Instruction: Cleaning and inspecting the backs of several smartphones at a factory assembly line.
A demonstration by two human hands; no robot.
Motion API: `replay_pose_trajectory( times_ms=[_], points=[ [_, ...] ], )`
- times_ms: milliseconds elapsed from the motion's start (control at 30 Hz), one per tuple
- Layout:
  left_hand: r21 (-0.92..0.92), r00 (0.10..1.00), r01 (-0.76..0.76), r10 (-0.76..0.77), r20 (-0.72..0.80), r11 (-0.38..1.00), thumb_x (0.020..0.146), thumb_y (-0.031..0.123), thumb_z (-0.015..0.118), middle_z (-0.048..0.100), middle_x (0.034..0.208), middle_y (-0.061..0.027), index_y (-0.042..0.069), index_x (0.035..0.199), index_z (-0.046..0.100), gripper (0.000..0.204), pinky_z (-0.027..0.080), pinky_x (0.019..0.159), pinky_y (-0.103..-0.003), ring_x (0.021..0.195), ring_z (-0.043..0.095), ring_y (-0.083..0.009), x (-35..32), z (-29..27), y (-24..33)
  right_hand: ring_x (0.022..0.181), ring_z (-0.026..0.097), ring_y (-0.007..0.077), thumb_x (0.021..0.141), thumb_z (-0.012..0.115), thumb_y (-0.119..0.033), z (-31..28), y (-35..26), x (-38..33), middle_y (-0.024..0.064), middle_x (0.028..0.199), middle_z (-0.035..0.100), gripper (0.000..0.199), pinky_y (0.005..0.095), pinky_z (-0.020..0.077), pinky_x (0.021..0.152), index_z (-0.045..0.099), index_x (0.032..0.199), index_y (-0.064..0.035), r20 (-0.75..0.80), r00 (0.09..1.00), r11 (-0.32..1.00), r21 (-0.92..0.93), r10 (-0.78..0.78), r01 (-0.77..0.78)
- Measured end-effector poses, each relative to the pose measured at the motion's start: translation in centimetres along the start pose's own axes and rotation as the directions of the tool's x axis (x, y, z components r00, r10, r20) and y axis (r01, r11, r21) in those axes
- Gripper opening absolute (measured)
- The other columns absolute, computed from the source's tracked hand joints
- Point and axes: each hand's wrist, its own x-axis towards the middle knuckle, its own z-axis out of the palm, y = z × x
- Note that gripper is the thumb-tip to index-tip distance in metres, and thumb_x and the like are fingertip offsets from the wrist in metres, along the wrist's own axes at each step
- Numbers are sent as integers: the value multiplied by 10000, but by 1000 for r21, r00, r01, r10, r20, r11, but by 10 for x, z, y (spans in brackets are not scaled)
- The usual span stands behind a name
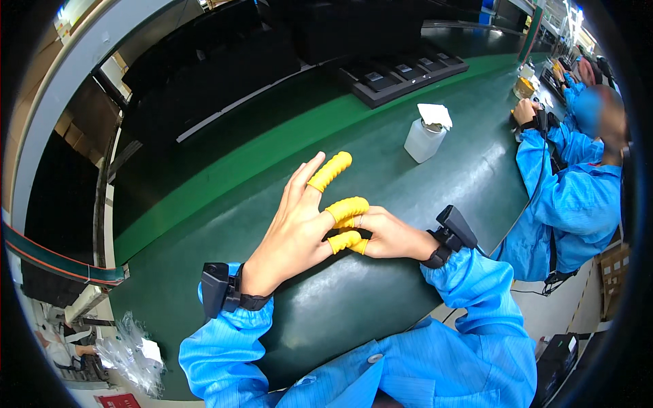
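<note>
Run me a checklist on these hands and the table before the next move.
1. Left hand covered with yellow finger cots: ok, thumb and two fingers.
2. Right hand covered likewise: cannot tell how many digits, partly hidden by the left.
3. Hands apart: not ok, fingers overlap in view.
4. Black wrist devices strapped on: ok, both wrists.
5. White bottle upright on the green table: ok.

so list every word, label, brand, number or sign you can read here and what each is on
None clear enough to quote.
Red item at the bottom left edge: pale marks, too small and cut off to read.
Dark units in the tray: pale patches, too small to read.
White bottle: no writing visible.
Yellow finger covers: no writing visible.
</note>
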Motion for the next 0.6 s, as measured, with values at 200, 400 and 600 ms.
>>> replay_pose_trajectory(
  times_ms=[200, 400, 600],
  points=[
    [43, 1000, -9, 9, 2, 999, 685, 164, 767, 395, 1411, -177, 125, 1012, 680, 341, 242, 1098, -522, 1367, 227, -403, -1, 2, 0, 912, 599, 375, 762, 642, -18, 2, -3, 1, 194, 982, 610, 225, 398, 488, 769, 619, 985, 0, 8, 1000, 994, 113, 2, -3],
    [-17, 1000, 7, -8, -18, 1000, 674, 124, 761, 407, 1402, -174, 99, 1004, 675, 342, 231, 1099, -540, 1362, 246, -408, -1, 8, 2, 896, 602, 382, 741, 632, -9, 1, 1, 0, 194, 993, 611, 269, 408, 495, 742, 621, 1010, -12, 22, 999, 998, 53, -25, 24],
    [-28, 999, 10, -9, 38, 1000, 671, 135, 777, 394, 1412, -173, 99, 1015, 674, 361, 211, 1110, -543, 1371, 236, -397, -1, 8, 4, 871, 610, 372, 704, 640, -16, -7, -7, 2, 172, 998, 617, 313, 421, 510, 725, 625, 1017, -35, 83, 993, 973, -209, -87, 102]
  ],
)
